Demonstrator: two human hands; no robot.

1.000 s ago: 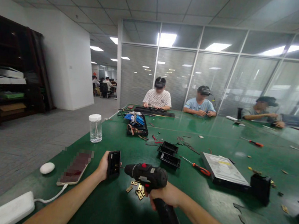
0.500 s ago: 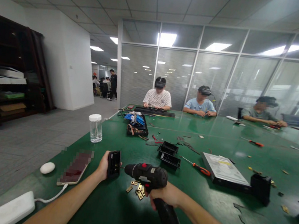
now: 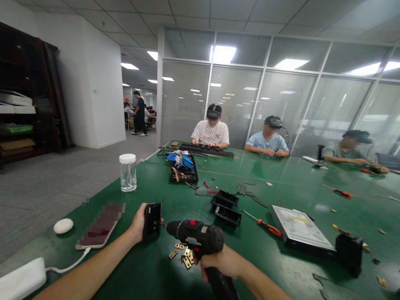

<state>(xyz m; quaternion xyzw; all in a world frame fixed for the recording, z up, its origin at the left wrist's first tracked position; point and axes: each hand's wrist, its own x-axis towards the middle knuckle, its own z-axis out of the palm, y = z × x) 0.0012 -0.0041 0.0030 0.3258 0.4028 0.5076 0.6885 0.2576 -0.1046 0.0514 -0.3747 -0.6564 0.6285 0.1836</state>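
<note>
My left hand (image 3: pixel 138 225) is closed round the left side of a small black plastic housing (image 3: pixel 153 222), holding it on edge with its open hollow side turned to the right. In my right hand (image 3: pixel 217 261) is a black cordless drill (image 3: pixel 195 235) with red buttons, gripped by its handle. The drill's bit points left into the housing's hollow; whether it touches a screw is too small to tell. Under the drill, several brass plates with holes (image 3: pixel 187 257) lie in a loose pile on the green table (image 3: pixel 151 282).
Black plastic housings (image 3: pixel 227 208), an orange screwdriver (image 3: pixel 264 224) and a silver disc drive (image 3: pixel 300 228) lie beyond the drill. To the left are a clear jar (image 3: pixel 128 174), a phone (image 3: pixel 102 225) and a white power strip (image 3: pixel 14 280). Several people sit across the table.
My hands, the housing and the drill stay practically in place. In the background, a walking person has moved left, and the co-worker at far right has shifted their hands.
</note>
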